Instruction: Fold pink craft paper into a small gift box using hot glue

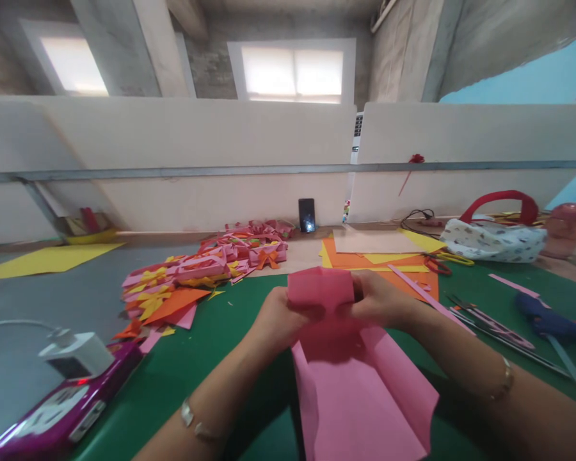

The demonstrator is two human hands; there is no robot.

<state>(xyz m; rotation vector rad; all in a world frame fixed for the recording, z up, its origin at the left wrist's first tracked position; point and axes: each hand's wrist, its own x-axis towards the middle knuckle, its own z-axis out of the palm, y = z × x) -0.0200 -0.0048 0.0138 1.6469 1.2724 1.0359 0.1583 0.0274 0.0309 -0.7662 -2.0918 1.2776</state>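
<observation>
A pink sheet of paper stretches toward me with its long sides creased upward. Its far end is folded up into a darker pink flap. My left hand is closed on the left side of that flap. On the right side, my right hand grips the same paper, with its fingertips partly hidden behind the flap. Beneath both hands lies a green mat. A heap of pink, orange and yellow paper pieces sits beyond my left hand.
Orange and yellow sheets lie beyond my right hand. Tweezers, scissors and a blue glue gun are at right, near a white basket. A purple power strip stands left; a phone leans against the wall.
</observation>
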